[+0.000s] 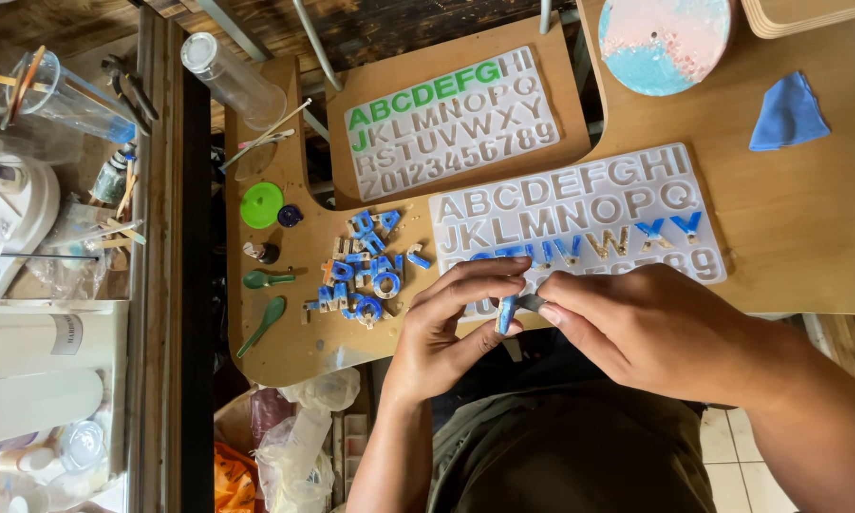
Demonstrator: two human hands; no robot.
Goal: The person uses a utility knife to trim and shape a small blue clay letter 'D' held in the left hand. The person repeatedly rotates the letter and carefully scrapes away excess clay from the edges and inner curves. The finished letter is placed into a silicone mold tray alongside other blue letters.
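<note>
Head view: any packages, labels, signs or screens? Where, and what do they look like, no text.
Small white rectangular label with dark print: on a pale cylindrical container lying at the left edge.
White digital scale: far left, rounded body, display only partly in frame.
Crumpled clear plastic bags: below the wooden table's lower left corner.
No signs.

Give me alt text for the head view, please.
Both hands, left hand and right hand, pinch a small blue cast piece at the near edge of a clear letter mold. A pile of blue and tan letters lies left on the wooden table.
</note>
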